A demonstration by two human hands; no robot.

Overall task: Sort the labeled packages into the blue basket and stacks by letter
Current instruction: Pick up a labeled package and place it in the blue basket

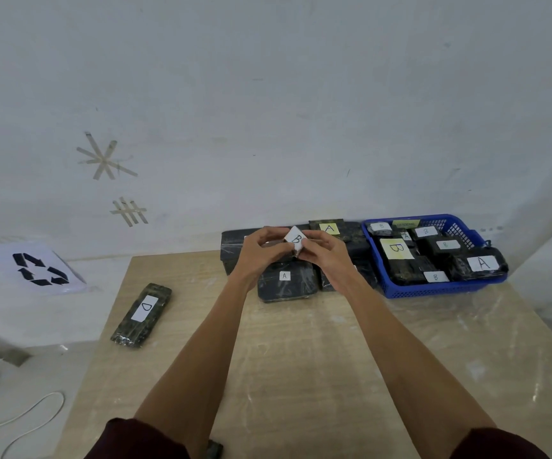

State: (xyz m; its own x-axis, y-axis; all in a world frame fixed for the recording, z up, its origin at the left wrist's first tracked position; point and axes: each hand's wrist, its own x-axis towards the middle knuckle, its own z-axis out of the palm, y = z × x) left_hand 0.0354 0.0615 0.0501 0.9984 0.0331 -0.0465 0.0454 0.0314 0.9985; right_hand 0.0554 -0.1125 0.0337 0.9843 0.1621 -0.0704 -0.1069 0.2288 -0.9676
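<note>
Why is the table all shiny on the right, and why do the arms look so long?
In the head view, light glares off the glossy table at right; the wide-angle lens stretches the arms toward the frame's bottom; the B package looks slightly soft.

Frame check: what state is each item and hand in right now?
B package: held in both hands, label showing.
Left hand: pinches B package.
Right hand: pinches B package.
Blue basket: holds packages labeled A and B.
D package: flat on table, label up.
</note>
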